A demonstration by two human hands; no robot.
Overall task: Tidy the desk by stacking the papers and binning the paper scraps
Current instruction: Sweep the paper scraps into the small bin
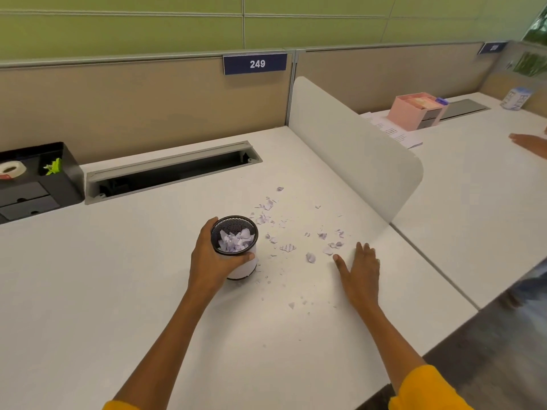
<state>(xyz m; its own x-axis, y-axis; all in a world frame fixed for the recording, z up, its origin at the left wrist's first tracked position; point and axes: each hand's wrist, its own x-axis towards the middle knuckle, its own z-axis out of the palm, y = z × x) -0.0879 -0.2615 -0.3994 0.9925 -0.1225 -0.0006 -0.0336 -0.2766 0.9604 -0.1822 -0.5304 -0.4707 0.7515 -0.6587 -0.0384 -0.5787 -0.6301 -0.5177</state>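
A black organiser (38,182) holding a tape roll (10,169) sits at far left, a pink box (414,110) beyond the white divider (355,149), under sign 249 (255,64).

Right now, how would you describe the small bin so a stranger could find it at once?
On the white desk under the sign 249, look beside the scattered paper scraps. The left hand grips the bin: a small black mesh cup, the only container holding scraps.

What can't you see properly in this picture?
- Head view: the bin's bottom is hidden by the left hand and scraps inside.
- Printing on the scraps is too small to read.
- Another person's hand is cut off by the right edge.
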